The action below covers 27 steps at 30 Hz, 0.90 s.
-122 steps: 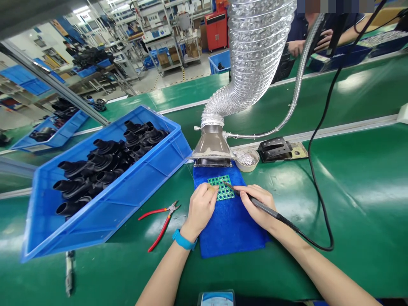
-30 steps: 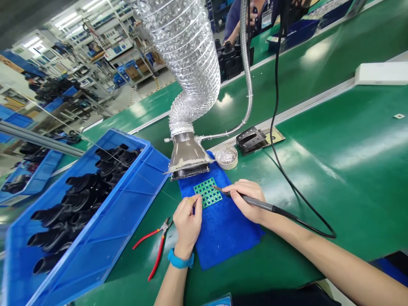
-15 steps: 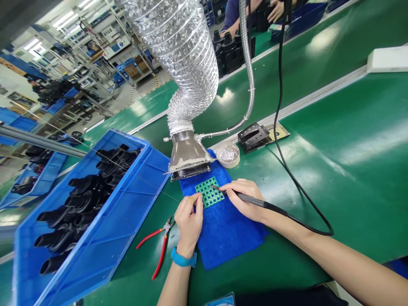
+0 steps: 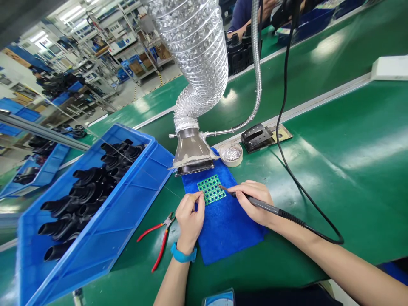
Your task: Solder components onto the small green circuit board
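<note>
Circuit board (image 4: 211,190), mid-frame, could be scorched if the soldering iron (image 4: 267,207) held by the right hand (image 4: 256,193) is jolted; left hand (image 4: 191,214) is pinched narrow, contents unclear.

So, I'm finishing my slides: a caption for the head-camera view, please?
Right hand holding a soldering iron at a green circuit board on blue cloth, left hand at the board's edge.

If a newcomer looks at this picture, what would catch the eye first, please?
Probably the silver flexible duct, hanging down at upper middle. Next, the blue bin of black parts at left. Near the centre, the right hand holds a soldering iron at a green circuit board on blue cloth.
</note>
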### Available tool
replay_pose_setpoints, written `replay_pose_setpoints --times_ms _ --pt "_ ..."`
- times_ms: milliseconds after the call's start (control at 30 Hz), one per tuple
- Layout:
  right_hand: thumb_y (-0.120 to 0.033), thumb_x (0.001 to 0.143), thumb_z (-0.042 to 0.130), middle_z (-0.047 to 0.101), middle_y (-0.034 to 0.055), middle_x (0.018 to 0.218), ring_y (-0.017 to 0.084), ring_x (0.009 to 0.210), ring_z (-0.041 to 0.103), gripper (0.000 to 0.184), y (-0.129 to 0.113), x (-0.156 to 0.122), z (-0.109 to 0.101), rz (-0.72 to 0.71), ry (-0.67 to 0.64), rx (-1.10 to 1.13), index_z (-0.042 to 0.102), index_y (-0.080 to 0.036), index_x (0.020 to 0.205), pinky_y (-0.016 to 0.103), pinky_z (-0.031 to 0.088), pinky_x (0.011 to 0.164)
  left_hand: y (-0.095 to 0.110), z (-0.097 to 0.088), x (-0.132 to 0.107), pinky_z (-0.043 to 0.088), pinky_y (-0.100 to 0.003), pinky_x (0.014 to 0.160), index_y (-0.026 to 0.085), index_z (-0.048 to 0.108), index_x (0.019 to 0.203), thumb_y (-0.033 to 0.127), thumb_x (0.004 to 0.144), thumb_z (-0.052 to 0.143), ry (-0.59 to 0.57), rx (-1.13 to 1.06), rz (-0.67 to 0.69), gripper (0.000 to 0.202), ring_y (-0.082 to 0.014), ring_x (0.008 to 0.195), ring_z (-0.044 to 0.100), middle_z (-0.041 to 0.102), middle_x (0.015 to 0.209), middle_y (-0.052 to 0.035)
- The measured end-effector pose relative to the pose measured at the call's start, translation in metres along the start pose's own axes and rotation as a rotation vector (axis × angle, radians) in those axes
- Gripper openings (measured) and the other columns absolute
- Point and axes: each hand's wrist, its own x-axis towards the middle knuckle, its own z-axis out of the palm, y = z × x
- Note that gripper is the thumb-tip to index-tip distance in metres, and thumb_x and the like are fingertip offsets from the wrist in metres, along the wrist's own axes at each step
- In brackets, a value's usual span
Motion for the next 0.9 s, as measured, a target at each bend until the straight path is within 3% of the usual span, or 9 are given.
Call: replay_pose_setpoints --times_ms 533,900 --pt "-0.011 0.093 0.052 0.074 -0.0007 0.069 0.013 0.057 0.066 0.026 0.001 -0.004 0.009 -0.023 -0.092 -0.056 0.076 -0.021 0.089 0.028 0.047 0.061 -0.003 0.004 -0.001 0.047 -0.024 0.063 0.019 0.071 0.093 0.016 0.095 0.062 -0.057 -0.001 0.025 0.01 -0.0126 0.069 0.064 0.069 0.077 -0.0008" --pt "-0.01 0.093 0.053 0.074 -0.0005 0.068 0.012 0.055 0.065 0.024 0.002 -0.006 0.01 -0.054 -0.107 -0.051 0.076 -0.02 0.093 0.028 0.046 0.06 -0.007 0.012 -0.002 0.053 -0.029 0.074 0.017 0.072 0.097 0.018 0.097 0.061 -0.142 0.069 0.089 0.01 -0.0155 0.077 0.065 0.069 0.084 -0.0039"
